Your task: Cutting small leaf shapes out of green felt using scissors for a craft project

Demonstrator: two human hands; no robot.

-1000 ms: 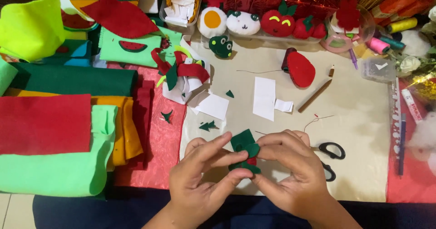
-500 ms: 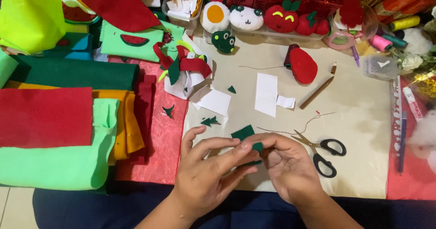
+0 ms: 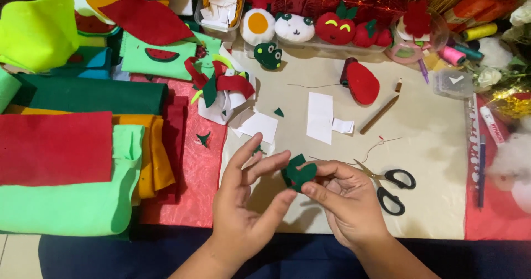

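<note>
We are judging that the small dark green felt piece (image 3: pixel 298 175) could be slipping out of our pinch, because it is thin and limp and we are gripping it only at its lower right edge; a second risk is the thin thread (image 3: pixel 371 149) running loose from the felt piece up to the right, past the scissors, which could be snagging on our fingers as we are turning the piece. Taking the black-handled scissors (image 3: pixel 394 186) as our landmark, the felt piece is sitting just to their left, lifted a little above the beige work mat (image 3: pixel 431 146). Our right hand (image 3: pixel 345 201) is closing thumb and forefinger tightly on it, the other fingers curling loosely beneath, and the hand itself is lying just beside the scissors' blades, nearly touching them. Our left hand (image 3: pixel 249 201), further left of the scissors, is spreading wide open, gripping nothing, its fingertips (image 3: pixel 282 157) reaching toward the felt piece's left edge; whether they are actually touching it we cannot tell. Well above the scissors a red felt strawberry (image 3: pixel 362 82) and a brown pencil (image 3: pixel 380 113) are lying apart from both hands
</note>
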